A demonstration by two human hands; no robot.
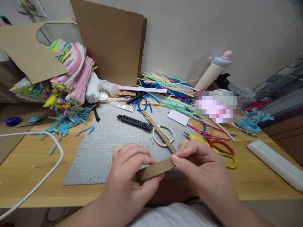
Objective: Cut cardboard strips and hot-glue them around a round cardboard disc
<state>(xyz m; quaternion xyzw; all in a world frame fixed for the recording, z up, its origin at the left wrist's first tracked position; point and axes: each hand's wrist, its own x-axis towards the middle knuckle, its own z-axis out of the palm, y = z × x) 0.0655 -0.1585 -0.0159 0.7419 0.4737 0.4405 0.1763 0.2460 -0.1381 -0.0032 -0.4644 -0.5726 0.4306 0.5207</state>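
My left hand (132, 176) is closed on one end of a brown cardboard strip (155, 168), thumb below and fingers above. My right hand (201, 167) pinches the strip's other end between thumb and finger. From that pinch a narrower length of cardboard (159, 130) runs up and away to the left; I cannot tell whether both lengths are one piece. Under the narrow length lies a roll of white tape (163, 135). A black utility knife (134, 122) rests left of it on the grey cutting mat (94, 154).
Yellow-handled pliers (230, 161) and a red-handled tool (222, 146) lie right of my right hand. Pipe cleaners (165, 83) heap at the back, with bundles (71, 75) at left. A white cable (60, 151) crosses the left side. A bottle (211, 72) leans against the wall.
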